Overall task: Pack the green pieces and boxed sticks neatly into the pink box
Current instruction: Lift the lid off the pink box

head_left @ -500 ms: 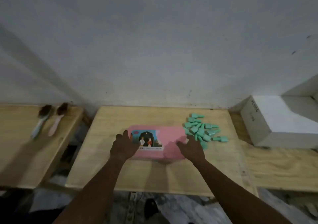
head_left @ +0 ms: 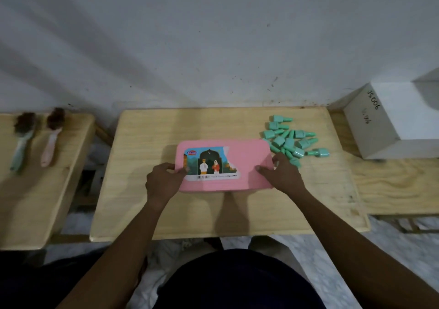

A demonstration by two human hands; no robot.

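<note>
While the pink box [head_left: 224,165] lies flat and shut in the middle of the wooden table [head_left: 142,209] in the head view, the left hand [head_left: 164,182] clasps its left end and the right hand [head_left: 282,178] its right end, fingers curled over the lid edge on both sides. It looks like stiff, smooth, light plastic, so the short ends seem the best hold for lifting the lid, and the green pieces [head_left: 291,141], loose just beside its right far corner, look small, hard and ready to roll; boxed sticks I cannot see.
</note>
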